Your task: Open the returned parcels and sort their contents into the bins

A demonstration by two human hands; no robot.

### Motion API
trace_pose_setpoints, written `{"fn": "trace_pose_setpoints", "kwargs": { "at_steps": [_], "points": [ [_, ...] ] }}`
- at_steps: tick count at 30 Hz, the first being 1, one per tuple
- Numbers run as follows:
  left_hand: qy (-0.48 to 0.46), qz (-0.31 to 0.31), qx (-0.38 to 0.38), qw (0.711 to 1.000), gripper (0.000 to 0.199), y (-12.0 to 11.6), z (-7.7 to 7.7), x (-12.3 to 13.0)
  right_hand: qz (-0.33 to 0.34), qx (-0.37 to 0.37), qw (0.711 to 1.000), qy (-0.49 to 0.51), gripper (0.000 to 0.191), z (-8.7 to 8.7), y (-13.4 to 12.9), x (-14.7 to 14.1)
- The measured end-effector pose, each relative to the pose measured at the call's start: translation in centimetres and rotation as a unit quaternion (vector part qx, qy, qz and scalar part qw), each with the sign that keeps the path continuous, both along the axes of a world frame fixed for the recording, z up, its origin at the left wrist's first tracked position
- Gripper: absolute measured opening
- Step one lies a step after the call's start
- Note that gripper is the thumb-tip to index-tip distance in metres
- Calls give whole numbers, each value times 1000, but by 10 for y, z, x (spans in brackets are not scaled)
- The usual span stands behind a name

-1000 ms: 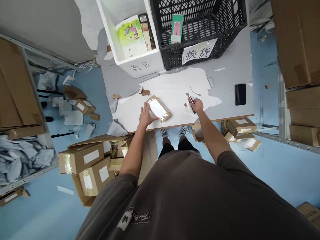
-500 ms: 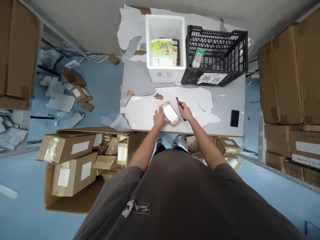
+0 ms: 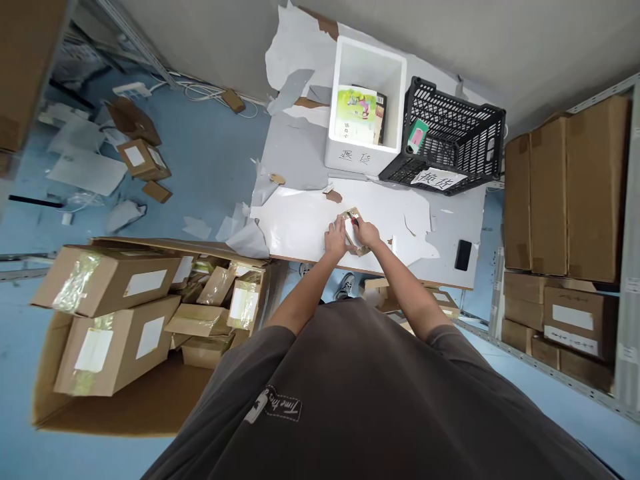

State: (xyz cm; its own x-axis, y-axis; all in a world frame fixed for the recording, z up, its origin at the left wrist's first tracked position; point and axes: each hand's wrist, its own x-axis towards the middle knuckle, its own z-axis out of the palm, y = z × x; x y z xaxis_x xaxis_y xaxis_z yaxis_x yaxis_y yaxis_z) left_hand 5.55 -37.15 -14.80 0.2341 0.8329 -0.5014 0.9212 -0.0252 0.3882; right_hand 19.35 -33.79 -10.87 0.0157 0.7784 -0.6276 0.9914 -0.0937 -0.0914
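A small taped cardboard box (image 3: 351, 235) with a white label lies tilted on the worktable, near its front edge. My left hand (image 3: 335, 237) grips the box along its left side, fingers on its upper left part. In my right hand (image 3: 367, 234) is a box cutter (image 3: 355, 221) with a red and black handle, its tip over the far end of the box. Whether the blade touches the tape is too small to tell. My right hand covers the box's right side.
Behind the box stand a white foam bin (image 3: 367, 100) with books and a black plastic crate (image 3: 453, 133) holding a green packet. A phone (image 3: 463, 255) lies at the table's right. A large open carton (image 3: 120, 417) full of parcels is at lower left; stacked cartons (image 3: 565, 200) stand right.
My right hand has brought the box cutter from beside the box to over its far end. The whole view has turned and shifted slightly. My left hand stays on the box.
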Motion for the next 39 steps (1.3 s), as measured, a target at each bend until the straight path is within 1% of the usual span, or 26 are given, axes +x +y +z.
{"fn": "trace_pose_setpoints", "kwargs": {
  "at_steps": [4, 7, 9, 11, 17, 24, 28, 31, 35, 39],
  "points": [
    [5, -6, -1, 1000, 138, 1, 0, 0, -6, -8, 1000, -5, 45, 1, 9, -12],
    [11, -6, 0, 1000, 137, 1, 2, 0, -2, -25, 1000, -4, 45, 4, 20, -14],
    [13, -5, -4, 1000, 138, 1, 3, 0, 5, -31, 999, -5, 48, 7, 23, -13],
    [11, -2, -11, 1000, 139, 2, 4, -1, 12, -36, 999, -9, 53, 10, 22, -11],
    [24, -12, -11, 1000, 141, 2, 9, -2, 19, -56, 998, -17, 64, 17, -3, 0],
    [42, -11, -26, 999, 146, 3, 11, 6, 13, -73, 997, -27, 66, 13, -16, 4],
    [52, -13, -31, 998, 147, 3, 11, 10, 17, -75, 997, -20, 63, 13, -31, 11],
    [48, -15, -34, 998, 146, 3, 10, 12, 13, -75, 997, -16, 57, 15, -46, 17],
    [60, -16, -41, 997, 144, 4, 6, 17, 1, -93, 996, -18, 42, 23, -74, 29],
    [65, -13, -41, 997, 147, 6, 4, 20, -6, -108, 994, -32, 45, 29, -108, 43]
  ]
}}
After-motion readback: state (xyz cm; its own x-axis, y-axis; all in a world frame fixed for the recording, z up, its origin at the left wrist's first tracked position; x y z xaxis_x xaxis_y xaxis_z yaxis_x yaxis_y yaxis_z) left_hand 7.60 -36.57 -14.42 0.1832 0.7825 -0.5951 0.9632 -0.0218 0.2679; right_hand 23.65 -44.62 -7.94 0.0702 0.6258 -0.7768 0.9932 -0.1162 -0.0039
